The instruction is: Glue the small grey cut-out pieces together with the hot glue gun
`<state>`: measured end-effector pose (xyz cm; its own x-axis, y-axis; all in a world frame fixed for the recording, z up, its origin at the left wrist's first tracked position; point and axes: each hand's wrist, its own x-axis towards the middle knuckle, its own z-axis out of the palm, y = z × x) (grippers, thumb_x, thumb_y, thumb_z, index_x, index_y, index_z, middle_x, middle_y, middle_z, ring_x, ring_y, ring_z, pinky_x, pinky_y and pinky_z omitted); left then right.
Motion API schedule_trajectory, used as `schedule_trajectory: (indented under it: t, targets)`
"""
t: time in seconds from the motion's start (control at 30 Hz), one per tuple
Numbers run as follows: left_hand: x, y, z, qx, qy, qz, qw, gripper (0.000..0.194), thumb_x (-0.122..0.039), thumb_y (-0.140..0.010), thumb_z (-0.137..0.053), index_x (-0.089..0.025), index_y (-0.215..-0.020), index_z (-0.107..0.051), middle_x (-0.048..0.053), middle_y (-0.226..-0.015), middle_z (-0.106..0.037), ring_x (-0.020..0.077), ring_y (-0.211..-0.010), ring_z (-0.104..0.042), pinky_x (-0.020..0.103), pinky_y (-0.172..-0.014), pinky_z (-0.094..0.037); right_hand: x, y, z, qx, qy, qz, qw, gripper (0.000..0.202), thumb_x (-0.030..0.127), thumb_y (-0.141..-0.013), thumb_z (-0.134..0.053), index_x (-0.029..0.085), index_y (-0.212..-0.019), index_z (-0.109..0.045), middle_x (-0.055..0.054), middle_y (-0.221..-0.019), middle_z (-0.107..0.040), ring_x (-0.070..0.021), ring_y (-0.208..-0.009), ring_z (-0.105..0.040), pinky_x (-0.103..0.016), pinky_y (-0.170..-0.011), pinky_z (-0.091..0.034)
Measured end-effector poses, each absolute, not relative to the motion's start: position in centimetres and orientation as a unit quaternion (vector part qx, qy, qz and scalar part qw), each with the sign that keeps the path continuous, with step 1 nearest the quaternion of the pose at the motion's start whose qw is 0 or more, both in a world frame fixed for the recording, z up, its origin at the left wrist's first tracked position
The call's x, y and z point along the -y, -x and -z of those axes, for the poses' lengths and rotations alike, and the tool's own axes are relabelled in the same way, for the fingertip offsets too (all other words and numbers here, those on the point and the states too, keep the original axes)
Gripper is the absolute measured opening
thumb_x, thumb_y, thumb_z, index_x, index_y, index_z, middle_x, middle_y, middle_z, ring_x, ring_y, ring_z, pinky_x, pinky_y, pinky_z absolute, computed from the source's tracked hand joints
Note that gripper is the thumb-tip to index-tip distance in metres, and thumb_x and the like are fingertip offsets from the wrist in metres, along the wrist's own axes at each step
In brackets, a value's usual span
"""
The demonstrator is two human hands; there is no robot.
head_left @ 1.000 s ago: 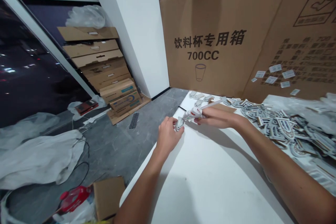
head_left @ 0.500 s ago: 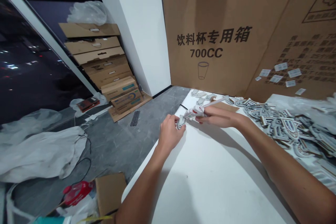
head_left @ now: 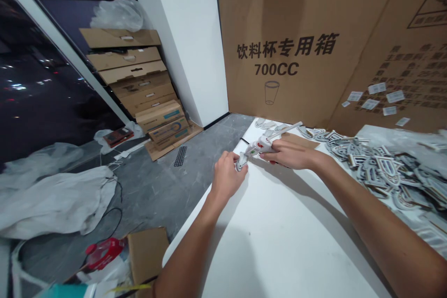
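Observation:
My left hand (head_left: 228, 171) pinches a small grey-and-white flat cutout piece (head_left: 240, 162) above the white table (head_left: 279, 233), near its left edge. My right hand (head_left: 289, 153) is wrapped round a white glue gun (head_left: 260, 145), with a pale glue stick (head_left: 289, 127) jutting from its back end. The gun's nozzle points down and left at the piece, very close to it; whether they touch I cannot tell. Several similar cutouts (head_left: 267, 124) lie at the table's far edge, behind the gun.
A big heap of cutout pieces (head_left: 387, 170) covers the table's right side, beside clear plastic wrap (head_left: 394, 137). A tall printed cardboard box (head_left: 279, 18) stands behind the table. On the floor to the left are stacked cartons (head_left: 139, 79) and a white cloth-like bag (head_left: 59, 200).
The glue gun has tilted slightly and its glue stick now shows higher behind it. My left hand still holds the cutout in nearly the same place. The view has shifted a little.

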<state>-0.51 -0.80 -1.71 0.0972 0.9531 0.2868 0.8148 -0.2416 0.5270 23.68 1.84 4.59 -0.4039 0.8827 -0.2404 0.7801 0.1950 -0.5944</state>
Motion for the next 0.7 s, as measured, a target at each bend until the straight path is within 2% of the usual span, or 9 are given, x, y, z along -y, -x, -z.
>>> schedule_trajectory:
  t: [0.27, 0.4, 0.57, 0.7]
  targets:
    - [0.85, 0.39, 1.57, -0.617, -0.723, -0.287, 0.121, 0.022, -0.03, -0.085, -0.08, -0.02, -0.102, -0.07, 0.006, -0.105, -0.072, 0.0228, -0.09, -0.07, 0.039, -0.089, -0.052, -1.66, -23.3, -4.66, 0.77, 0.523, -0.354, 0.092, 0.052, 0.062, -0.098, -0.052, 0.023, -0.064, -0.042, -0.002, -0.067, -0.047, -0.0181, -0.063, -0.044, -0.036, -0.059, -0.03]
    - [0.84, 0.35, 1.49, -0.624, -0.717, -0.285, 0.123, 0.021, -0.03, -0.084, -0.08, -0.021, -0.101, -0.071, 0.006, -0.103, -0.072, 0.0231, -0.089, -0.069, 0.038, -0.088, -0.051, -1.67, -23.29, -4.61, 0.785, 0.501, -0.349, 0.106, 0.046, 0.057, -0.098, -0.052, 0.022, -0.07, -0.038, -0.001, -0.071, -0.046, -0.0173, -0.064, -0.041, -0.036, -0.061, -0.031]
    - [0.8, 0.42, 1.58, -0.617, -0.721, -0.29, 0.121, 0.02, -0.03, -0.084, -0.08, -0.021, -0.1, -0.071, 0.006, -0.102, -0.072, 0.023, -0.088, -0.069, 0.037, -0.086, -0.051, -1.46, -23.14, -4.87, 0.778, 0.521, -0.339, 0.087, 0.055, 0.063, -0.098, -0.049, 0.022, -0.066, -0.031, -0.001, -0.07, -0.041, -0.0178, -0.064, -0.041, -0.036, -0.06, -0.03]
    - [0.81, 0.48, 1.76, -0.614, -0.722, -0.297, 0.119, 0.019, -0.03, -0.084, -0.079, -0.022, -0.099, -0.071, 0.006, -0.102, -0.072, 0.0231, -0.089, -0.069, 0.037, -0.086, -0.051, -1.37, -23.09, -5.05, 0.774, 0.538, -0.324, 0.084, 0.057, 0.067, -0.098, -0.049, 0.022, -0.064, -0.035, -0.003, -0.071, -0.045, -0.0196, -0.067, -0.046, -0.037, -0.06, -0.032]
